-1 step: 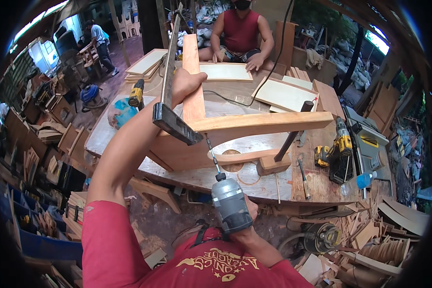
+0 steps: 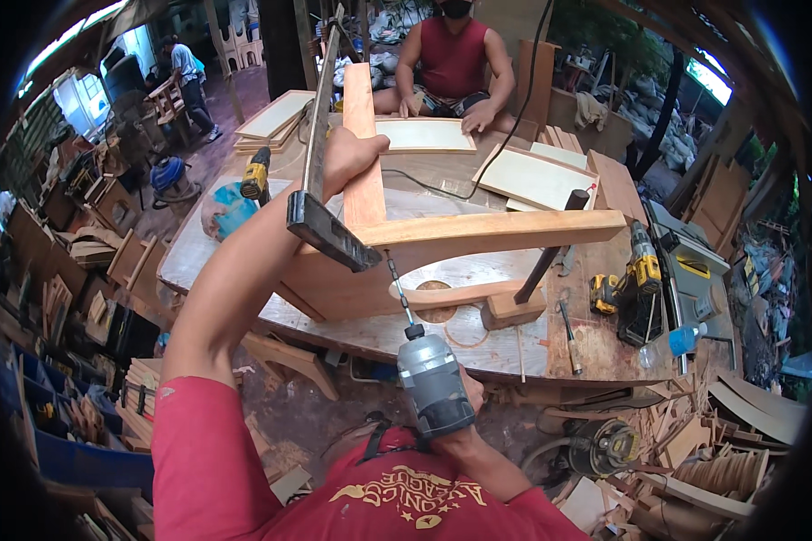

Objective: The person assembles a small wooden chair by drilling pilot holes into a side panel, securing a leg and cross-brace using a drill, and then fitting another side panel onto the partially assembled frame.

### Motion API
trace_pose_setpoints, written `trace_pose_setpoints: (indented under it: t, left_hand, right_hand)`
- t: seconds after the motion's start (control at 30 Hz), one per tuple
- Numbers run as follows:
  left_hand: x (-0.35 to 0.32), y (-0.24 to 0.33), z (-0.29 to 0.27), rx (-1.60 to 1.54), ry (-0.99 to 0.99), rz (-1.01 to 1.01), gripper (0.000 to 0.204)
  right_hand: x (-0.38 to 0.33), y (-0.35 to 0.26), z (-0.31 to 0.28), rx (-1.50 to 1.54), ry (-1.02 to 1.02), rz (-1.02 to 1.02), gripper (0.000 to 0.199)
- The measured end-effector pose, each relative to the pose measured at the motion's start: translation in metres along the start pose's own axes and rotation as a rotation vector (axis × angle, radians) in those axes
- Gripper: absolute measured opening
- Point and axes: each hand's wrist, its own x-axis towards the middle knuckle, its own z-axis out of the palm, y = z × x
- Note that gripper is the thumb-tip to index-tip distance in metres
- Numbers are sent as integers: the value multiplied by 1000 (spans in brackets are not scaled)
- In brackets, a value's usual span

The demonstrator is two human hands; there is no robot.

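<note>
My right hand is closed round a grey and black power drill, partly hidden behind its body. Its long drill bit points up at the near face of a curved wooden rail, the tip at or just by the wood. Beyond the rail, my left hand wraps round a reddish wooden board that joins it. A long bar clamp runs beside that hand, its dark jaw across the rail's left end. Below the rail stands a dark-handled mallet, head down on the table.
The worktable carries a yellow drill, another yellow drill, a chisel, a plastic bottle and framed panels. A black cord crosses behind. A person in a red sleeveless top sits opposite. Wood scraps lie right.
</note>
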Motion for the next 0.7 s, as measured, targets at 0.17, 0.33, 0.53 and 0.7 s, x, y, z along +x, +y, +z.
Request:
trace_pose_setpoints:
  t: [0.17, 0.33, 0.53, 0.7]
  left_hand:
    - [4, -2, 1, 33, 14, -5, 59]
    - [5, -3, 2, 18, -14, -36, 60]
    - [-2, -2, 1, -12, 13, 4, 61]
    - [-2, -1, 0, -2, 20, 44, 62]
  right_hand:
    - [3, 3, 5, 34, 5, -15, 35]
    - [9, 4, 5, 61, -5, -11, 36]
    - [21, 5, 6, 40, 18, -19, 38]
    - [24, 10, 10, 5, 3, -108, 42]
